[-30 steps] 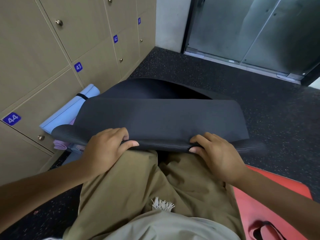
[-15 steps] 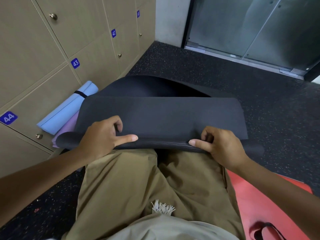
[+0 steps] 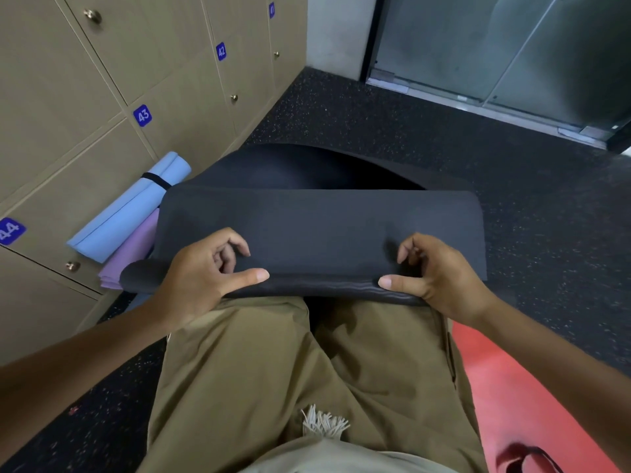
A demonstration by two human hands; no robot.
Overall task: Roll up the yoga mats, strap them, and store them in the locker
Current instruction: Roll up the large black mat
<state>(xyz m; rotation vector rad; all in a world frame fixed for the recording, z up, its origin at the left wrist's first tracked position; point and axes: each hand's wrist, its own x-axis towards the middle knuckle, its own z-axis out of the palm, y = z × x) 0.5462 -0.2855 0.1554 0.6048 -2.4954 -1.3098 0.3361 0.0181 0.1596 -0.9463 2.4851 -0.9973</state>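
A black yoga mat [image 3: 324, 227] lies across my knees, its near edge curled into a thin roll and its far part arching down to the floor. My left hand [image 3: 201, 278] grips the roll's left part, fingers curled over the top and thumb stretched along the front. My right hand [image 3: 437, 274] holds the right part the same way. A rolled blue mat [image 3: 126, 216] with a black strap leans against the lockers [image 3: 85, 97], and a purple mat [image 3: 133, 254] lies beside it.
Tan locker doors numbered 41 to 44 fill the left side, all closed. A red mat [image 3: 519, 387] with a dark strap [image 3: 526, 460] lies on the floor at my right. Dark speckled flooring runs to glass doors [image 3: 495, 46] at the back.
Both hands have lifted their fingers and shifted further over the mat, curling the near edge into a slightly thicker roll. The view has tilted a little.
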